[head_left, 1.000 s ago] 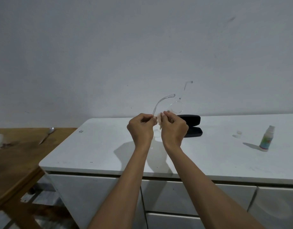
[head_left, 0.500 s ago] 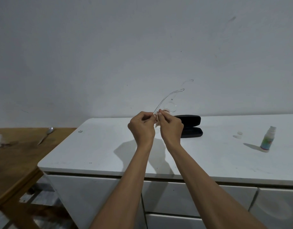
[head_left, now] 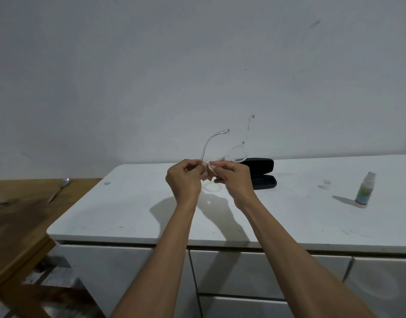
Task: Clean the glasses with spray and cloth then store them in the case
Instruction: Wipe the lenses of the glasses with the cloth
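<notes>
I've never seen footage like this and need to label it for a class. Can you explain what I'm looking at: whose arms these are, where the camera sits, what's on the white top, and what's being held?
There is no machine here. The arms belong to a person wearing a camera on the head, so the one view looks forward and down along their own forearms.

The left hand and right hand are raised above a white cabinet top. Together they hold clear-framed glasses, with a small pale cloth pinched between the fingers at one lens. One temple arm of the glasses curves up toward the wall.

On the top lie an open black case, just behind the right hand, and further right an upright spray bottle with its small clear cap beside it.

At the left, a wooden table carries a spoon.
</notes>
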{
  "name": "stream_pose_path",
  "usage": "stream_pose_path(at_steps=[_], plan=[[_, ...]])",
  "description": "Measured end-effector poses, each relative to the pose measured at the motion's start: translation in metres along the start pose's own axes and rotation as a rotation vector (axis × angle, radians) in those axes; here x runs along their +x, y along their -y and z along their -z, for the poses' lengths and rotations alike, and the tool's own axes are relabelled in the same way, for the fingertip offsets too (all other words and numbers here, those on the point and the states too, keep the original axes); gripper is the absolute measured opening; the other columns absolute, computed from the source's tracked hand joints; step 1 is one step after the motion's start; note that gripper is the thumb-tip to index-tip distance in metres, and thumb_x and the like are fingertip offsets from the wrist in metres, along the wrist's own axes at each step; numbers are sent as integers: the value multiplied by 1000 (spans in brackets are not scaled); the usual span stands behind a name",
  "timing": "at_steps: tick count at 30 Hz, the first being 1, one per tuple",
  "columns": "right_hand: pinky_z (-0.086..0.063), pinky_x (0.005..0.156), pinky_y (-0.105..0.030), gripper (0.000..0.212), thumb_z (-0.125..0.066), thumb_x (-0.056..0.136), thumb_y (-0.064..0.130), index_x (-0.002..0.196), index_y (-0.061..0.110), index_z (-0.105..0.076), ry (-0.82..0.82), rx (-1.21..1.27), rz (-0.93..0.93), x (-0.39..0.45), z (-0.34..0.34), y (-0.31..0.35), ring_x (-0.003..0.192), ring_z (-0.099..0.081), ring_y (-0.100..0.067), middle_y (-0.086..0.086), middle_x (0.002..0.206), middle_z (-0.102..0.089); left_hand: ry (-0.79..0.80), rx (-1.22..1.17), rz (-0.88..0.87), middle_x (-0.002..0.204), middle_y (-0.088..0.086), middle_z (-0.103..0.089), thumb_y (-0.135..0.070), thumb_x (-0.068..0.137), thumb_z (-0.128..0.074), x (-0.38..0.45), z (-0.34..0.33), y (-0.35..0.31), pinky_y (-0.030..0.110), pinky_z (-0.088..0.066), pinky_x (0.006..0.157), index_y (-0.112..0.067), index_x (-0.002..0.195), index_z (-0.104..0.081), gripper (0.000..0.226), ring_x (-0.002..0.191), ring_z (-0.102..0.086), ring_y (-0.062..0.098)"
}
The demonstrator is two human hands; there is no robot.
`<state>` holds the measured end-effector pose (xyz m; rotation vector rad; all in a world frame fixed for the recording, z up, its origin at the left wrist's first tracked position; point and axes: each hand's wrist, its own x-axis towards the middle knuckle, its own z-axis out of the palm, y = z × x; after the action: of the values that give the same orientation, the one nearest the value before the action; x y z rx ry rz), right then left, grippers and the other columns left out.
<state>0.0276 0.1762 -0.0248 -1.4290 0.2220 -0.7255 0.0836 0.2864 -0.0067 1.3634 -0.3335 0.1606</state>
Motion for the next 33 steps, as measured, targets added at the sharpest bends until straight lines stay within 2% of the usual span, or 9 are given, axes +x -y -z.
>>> stream_pose_path(at_steps=[3, 8, 12, 14, 21, 25, 28, 31, 33], plan=[[-54, 68, -30, 10, -74, 88, 8, 91, 12, -82, -10, -33, -4, -4, 4, -2, 74, -72, -19, -10, 80, -79, 19, 5, 21, 73, 18, -73, 12, 79, -75, 5, 5, 2, 32, -64, 67, 2, 77, -74, 10, 69, -76, 31], [-56, 62, -30, 6, -77, 87, 10, 89, 12, -82, -90, -111, 13, -8, 3, -4, 66, -70, -16, -9, 72, -77, 52, 58, -12, 75, 18, -75, 11, 80, -75, 7, 8, 6, 32, -64, 69, 4, 80, -75, 7, 67, -77, 27], [-51, 52, -16, 6, -76, 88, 6, 90, 2, -80, -133, -208, 64, -9, -3, 0, 49, -65, -4, -8, 63, -73, 48, 80, -34, 73, 16, -74, 11, 79, -76, 9, 12, 11, 34, -64, 70, -1, 76, -74, 12, 65, -76, 23], [-50, 54, -15, 6, -76, 89, 8, 87, 4, -80, -135, -264, 86, -8, -6, 0, 46, -62, -3, -4, 61, -72, 33, 85, -44, 73, 16, -74, 10, 79, -76, 11, 15, 12, 34, -64, 70, -2, 76, -74, 12, 65, -76, 22], [-55, 64, -26, 19, -71, 90, 9, 73, 16, -76, -137, -361, 83, -3, 2, 0, 53, -65, -1, 6, 56, -71, -51, 92, -139, 69, 17, -70, 11, 80, -76, 39, 45, 7, 32, -64, 69, 7, 79, -72, 6, 62, -72, 21], [-55, 64, -24, 9, -72, 90, 8, 85, 9, -78, -170, -313, 54, -2, 13, -8, 57, -67, -1, 7, 58, -71, -44, 168, -242, 68, 13, -70, 8, 81, -76, 54, 69, 10, 30, -63, 69, 6, 78, -71, 6, 64, -73, 21], [-63, 70, -32, 7, -74, 89, 10, 90, 11, -80, -225, -277, 20, 2, 22, -14, 75, -74, -13, 1, 74, -76, -28, 288, -314, 71, 6, -72, 7, 79, -77, 60, 84, 20, 31, -62, 73, -1, 76, -72, 10, 69, -74, 20], [-64, 72, -32, 9, -73, 89, 11, 97, 12, -78, -243, -277, -5, 7, 30, -17, 87, -74, -21, 0, 86, -75, -6, 387, -389, 74, -1, -72, 9, 75, -79, 63, 98, 34, 16, -54, 76, -3, 77, -73, 13, 70, -70, 2], [-63, 73, -32, 14, -72, 89, 11, 102, 17, -74, -248, -291, 9, 10, 34, -17, 91, -73, -19, 4, 91, -73, -1, 455, -458, 78, 2, -73, 11, 74, -79, 65, 107, 45, 9, -50, 74, -2, 78, -74, 14, 70, -68, 2]])
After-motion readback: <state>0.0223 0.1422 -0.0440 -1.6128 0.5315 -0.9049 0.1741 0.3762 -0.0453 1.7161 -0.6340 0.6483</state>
